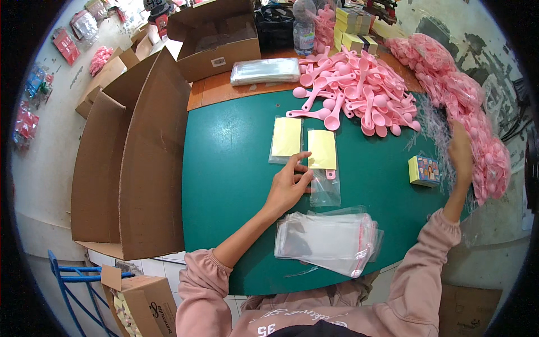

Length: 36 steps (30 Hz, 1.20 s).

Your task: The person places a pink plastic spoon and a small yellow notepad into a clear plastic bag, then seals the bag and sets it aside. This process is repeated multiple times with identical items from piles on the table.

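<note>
Green-topped table (224,168), pale wall (487,42) (patchy)

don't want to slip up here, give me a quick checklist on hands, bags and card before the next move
1. Left hand at the narrow clear plastic bag: ok, fingertips at its left side.
2. Right hand at that bag too: not ok, it is over at the long heap of pink, plastic-wrapped pieces.
3. Right hand's grip: cannot tell, its fingers are unclear.
4. Rectangular pale-yellow card fully inside the bag: cannot tell.
5. Pink plastic handle showing below the card: ok.
6. Stack of flat clear plastic bags nearby: ok.
</note>
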### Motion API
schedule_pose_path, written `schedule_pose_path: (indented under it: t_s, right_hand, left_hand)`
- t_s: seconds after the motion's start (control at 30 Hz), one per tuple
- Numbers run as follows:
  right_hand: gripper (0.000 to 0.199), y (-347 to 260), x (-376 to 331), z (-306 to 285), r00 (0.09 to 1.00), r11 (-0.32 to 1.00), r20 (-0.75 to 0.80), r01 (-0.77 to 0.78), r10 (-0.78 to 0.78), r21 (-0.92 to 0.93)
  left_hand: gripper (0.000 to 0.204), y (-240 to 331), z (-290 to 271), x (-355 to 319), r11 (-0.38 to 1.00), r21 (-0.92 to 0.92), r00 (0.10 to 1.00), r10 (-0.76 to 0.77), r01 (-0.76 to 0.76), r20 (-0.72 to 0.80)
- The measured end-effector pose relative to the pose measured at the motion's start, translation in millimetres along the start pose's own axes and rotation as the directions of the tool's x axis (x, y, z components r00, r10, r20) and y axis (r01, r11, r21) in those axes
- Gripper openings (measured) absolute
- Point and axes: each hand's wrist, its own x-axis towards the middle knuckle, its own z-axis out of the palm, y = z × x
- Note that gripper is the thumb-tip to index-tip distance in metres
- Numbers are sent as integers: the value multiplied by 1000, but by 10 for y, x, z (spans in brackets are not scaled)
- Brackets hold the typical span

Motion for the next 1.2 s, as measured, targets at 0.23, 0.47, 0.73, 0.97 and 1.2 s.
schedule_pose_path:
  t_s: [0.23,0.47,0.73,0.97,1.2]
  right_hand:
    - [45,-2468,-88,0,851,620,355,-45,-387,784]
    - [18,-2448,-230,178,939,551,193,-4,-285,834]
    - [17,-2345,-199,207,924,312,316,-241,-216,919]
    - [16,-2314,-188,206,914,264,342,-281,-221,923]
    - [7,-2356,-219,253,801,-53,565,-584,-200,810]
  left_hand:
    - [39,-100,-83,-29,992,-111,997,54,-60,-53]
    - [12,-27,-86,-33,954,-293,998,-55,58,18]
    - [13,-6,-44,-23,927,260,962,269,-271,43]
    - [12,12,-29,-55,834,464,948,314,-299,46]
    - [9,22,-6,-58,847,446,944,329,-290,-12]
